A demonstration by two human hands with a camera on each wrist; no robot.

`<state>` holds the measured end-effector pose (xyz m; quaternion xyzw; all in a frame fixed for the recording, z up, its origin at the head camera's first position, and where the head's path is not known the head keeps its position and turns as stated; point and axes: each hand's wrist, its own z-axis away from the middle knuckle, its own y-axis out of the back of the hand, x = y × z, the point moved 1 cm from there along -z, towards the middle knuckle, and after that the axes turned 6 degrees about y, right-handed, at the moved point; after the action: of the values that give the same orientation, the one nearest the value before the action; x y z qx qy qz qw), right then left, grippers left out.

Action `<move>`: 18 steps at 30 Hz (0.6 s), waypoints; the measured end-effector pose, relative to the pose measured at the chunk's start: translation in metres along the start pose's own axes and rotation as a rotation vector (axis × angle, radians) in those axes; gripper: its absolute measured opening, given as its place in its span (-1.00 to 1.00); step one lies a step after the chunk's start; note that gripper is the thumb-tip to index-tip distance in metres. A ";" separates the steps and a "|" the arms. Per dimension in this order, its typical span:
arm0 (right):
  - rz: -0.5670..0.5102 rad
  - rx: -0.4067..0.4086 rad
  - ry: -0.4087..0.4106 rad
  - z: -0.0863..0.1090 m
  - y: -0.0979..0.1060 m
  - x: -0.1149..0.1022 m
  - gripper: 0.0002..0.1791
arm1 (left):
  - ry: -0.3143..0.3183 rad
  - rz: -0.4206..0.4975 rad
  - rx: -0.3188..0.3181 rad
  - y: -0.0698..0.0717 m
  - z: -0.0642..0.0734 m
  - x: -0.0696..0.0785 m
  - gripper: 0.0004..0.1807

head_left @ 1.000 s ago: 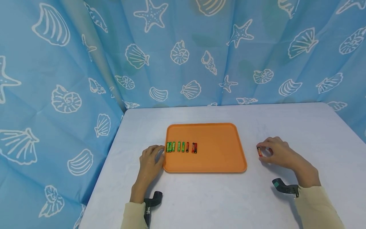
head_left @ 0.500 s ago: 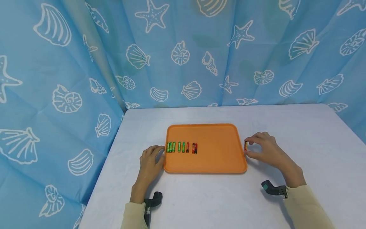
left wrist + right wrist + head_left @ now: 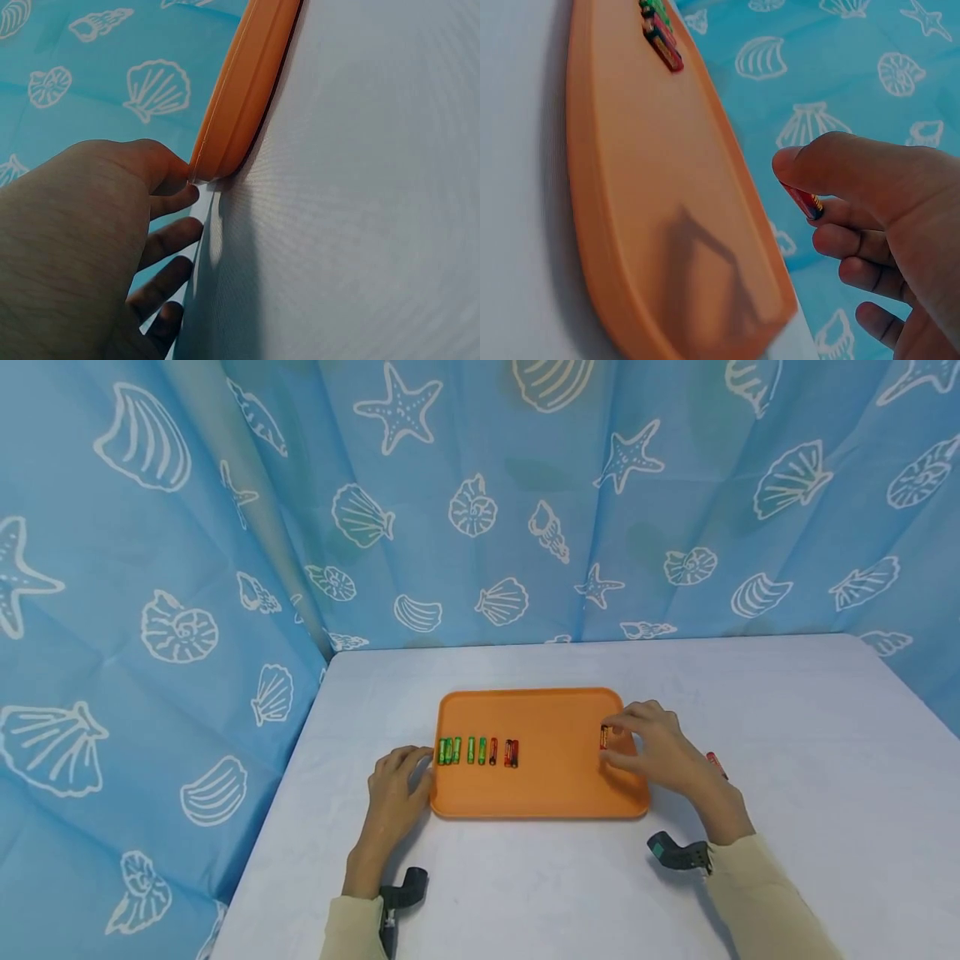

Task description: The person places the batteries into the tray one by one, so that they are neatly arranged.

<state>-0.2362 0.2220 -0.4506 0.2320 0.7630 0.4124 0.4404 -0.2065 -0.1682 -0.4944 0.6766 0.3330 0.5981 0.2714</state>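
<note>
An orange tray (image 3: pixel 558 793) lies on the white table, bearing a row of small batteries. Several green batteries (image 3: pixel 471 750) are at its left, with red and black batteries (image 3: pixel 512 753) to their right. My right hand (image 3: pixel 656 745) pinches a red and black battery (image 3: pixel 603 737) between thumb and fingers, above the tray's right part. In the right wrist view that battery (image 3: pixel 802 201) shows just below the thumb, its shadow side hiding part of it. My left hand (image 3: pixel 393 789) rests at the tray's left edge, thumb and fingertips touching the rim, fingers relaxed in the left wrist view.
Another red battery (image 3: pixel 716 765) lies on the white table (image 3: pixel 540 885) right of the tray, partly behind the right wrist. A blue shell-patterned curtain (image 3: pixel 420 552) hangs behind and left of the table. Each wrist wears a black camera mount (image 3: pixel 678 853).
My right hand has carried the battery leftward from the table to above the tray's right part. A red battery on the table has come into view behind it. My left hand stays put.
</note>
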 end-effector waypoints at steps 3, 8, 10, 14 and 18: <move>-0.017 0.006 0.017 -0.007 -0.006 -0.008 -0.53 | -0.005 0.011 0.002 -0.001 0.001 -0.001 -0.64; -0.029 0.024 0.081 -0.018 -0.017 -0.019 -0.55 | -0.021 0.025 0.005 0.000 -0.001 -0.001 -0.64; -0.034 0.032 0.106 -0.022 -0.021 -0.023 -0.56 | -0.022 0.026 0.004 0.000 -0.001 -0.001 -0.64; -0.038 0.032 0.138 -0.030 -0.028 -0.032 -0.56 | -0.015 0.027 0.002 0.000 -0.001 -0.001 -0.65; -0.030 0.020 0.144 -0.038 -0.035 -0.041 -0.56 | -0.014 0.029 0.006 0.000 0.000 -0.001 -0.65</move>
<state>-0.2477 0.1568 -0.4499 0.1945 0.8003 0.4138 0.3880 -0.2066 -0.1695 -0.4949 0.6865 0.3229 0.5962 0.2627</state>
